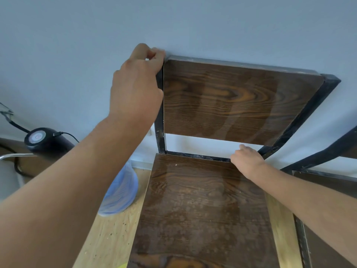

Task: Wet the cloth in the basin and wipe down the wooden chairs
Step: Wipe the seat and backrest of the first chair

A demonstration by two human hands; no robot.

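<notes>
Nearest, the left hand (135, 84) clamps the wooden chair (202, 206)'s dark frame post at eleven o'clock. Right hand (247, 161) presses the seat's back edge, fingers curled. Basin (121, 190) sits at nine o'clock. No legible writing.

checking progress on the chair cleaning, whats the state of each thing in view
dark wooden chair with black metal frame: upright by the wall, seat and backrest show wet streaks
left hand: gripping the frame's top left corner
right hand: pressed at the seat's back edge, cloth not visible
pale blue plastic basin: on the floor, left of the chair
</notes>
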